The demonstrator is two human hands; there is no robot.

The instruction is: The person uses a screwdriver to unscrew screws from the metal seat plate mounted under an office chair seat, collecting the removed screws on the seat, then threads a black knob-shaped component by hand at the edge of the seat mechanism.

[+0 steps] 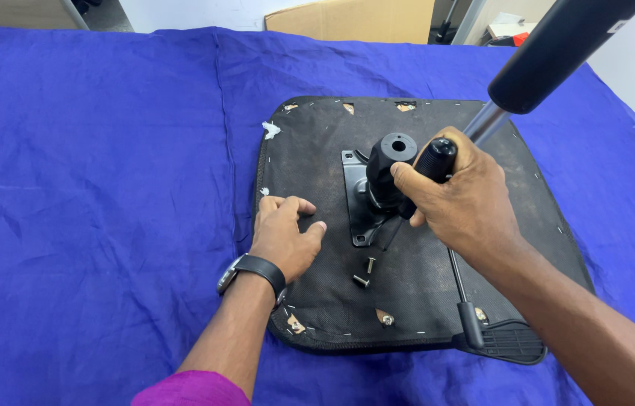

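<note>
Right hand (462, 197) gripping black tool handle (432, 164), left hand (284, 234) loosely curled on seat base (316, 155), bolts (365, 272) between.

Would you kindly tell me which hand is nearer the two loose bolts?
Left. The left hand rests just left of the loose bolts; the right hand grips a black handle above them.

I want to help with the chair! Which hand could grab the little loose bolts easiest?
Probably the left hand. It rests empty on the black fabric-covered seat underside, close to the two small silver bolts. The right hand is busy gripping the black-handled tool.
</note>
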